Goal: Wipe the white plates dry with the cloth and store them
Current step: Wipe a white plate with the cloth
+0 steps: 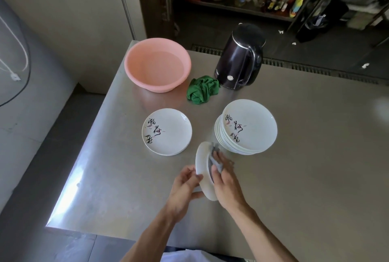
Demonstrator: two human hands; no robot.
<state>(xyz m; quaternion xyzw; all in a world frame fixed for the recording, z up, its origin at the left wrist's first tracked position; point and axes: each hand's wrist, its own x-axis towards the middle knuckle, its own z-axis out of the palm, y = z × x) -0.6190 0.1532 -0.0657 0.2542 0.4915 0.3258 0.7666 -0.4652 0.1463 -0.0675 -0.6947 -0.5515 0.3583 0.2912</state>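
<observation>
A white plate (202, 169) stands on edge above the steel table, near its front. My left hand (185, 186) grips its lower rim from the left. My right hand (224, 179) presses a small grey cloth (216, 161) against the plate's inner face. To the right, a tall stack of white plates (250, 129) with black calligraphy leans a little. On the left lies a low pile of the same plates (168, 133), painted face up.
A pink basin (157, 64) sits at the table's far left corner. A dark electric kettle (240, 57) stands at the back, with a crumpled green cloth (202, 89) beside it. The table's left edge (84, 152) drops to the floor. Shelves with bottles stand behind.
</observation>
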